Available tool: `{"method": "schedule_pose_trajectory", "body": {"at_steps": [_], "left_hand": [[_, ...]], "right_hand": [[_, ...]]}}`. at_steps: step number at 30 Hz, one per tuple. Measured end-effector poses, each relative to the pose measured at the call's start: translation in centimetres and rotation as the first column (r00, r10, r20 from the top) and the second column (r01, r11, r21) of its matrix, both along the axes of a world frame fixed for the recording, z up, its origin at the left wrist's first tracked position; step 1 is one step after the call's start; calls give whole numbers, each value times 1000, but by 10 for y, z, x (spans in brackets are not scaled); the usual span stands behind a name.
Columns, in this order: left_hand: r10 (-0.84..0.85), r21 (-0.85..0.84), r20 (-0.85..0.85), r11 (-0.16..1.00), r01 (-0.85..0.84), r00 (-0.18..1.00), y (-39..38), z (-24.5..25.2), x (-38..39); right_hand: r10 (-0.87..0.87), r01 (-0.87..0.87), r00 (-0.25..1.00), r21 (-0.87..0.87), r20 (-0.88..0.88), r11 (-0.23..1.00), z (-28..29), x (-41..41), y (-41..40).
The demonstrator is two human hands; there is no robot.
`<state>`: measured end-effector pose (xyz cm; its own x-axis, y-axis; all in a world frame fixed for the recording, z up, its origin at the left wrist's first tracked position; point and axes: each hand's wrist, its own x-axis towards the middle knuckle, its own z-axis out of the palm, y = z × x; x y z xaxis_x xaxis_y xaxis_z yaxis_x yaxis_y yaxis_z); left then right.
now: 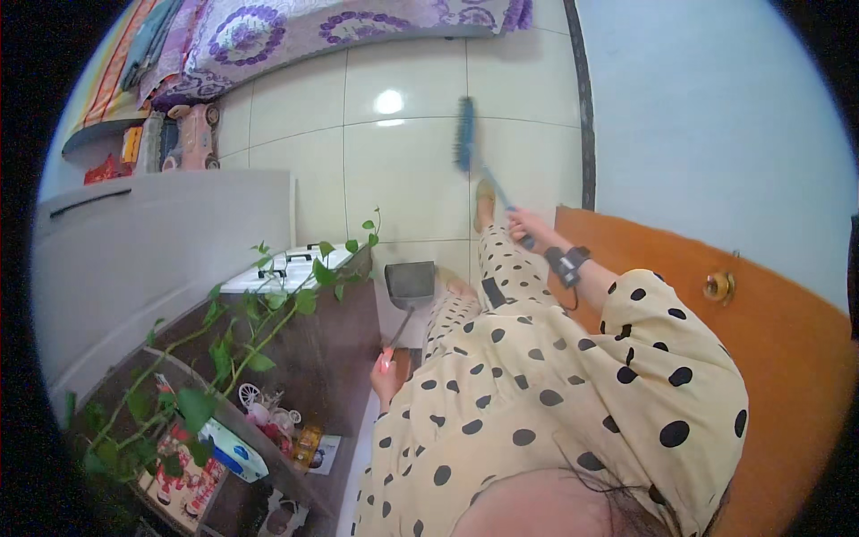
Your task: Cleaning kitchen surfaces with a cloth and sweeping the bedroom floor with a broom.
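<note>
My right hand [527, 228] grips the handle of a blue broom [464, 134], whose bristle head rests on or just above the pale floor tiles ahead of my foot. Low at my left side, my left hand [385, 376] is closed around the handle of a grey dustpan [411, 284]. The pan lies beside my other foot, close to the dark side of a cabinet. No debris can be made out in it. A dark device is strapped to my right wrist.
An orange wooden door [644, 275] with a round knob stands at my right. On the left, a trailing green plant [305, 302] hangs over dark shelves [322, 349]. A bed with a purple-patterned cover [288, 33] and a pink toy car [196, 137] are farther off.
</note>
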<state>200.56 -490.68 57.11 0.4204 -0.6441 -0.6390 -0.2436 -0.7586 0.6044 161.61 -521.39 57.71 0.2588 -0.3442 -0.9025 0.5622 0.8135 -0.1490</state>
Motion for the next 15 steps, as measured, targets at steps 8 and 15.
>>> {"method": "schedule_pose_trajectory", "body": {"at_steps": [8, 15], "left_hand": [[262, 90, -183, 964, -250, 947, -117, 64, -59], [160, 194, 100, 965, -177, 982, -159, 65, -62]], "right_hand": [[210, -198, 842, -79, 497, 977, -112, 101, -171], [-121, -93, 775, 301, 620, 949, -121, 30, -284]]}}
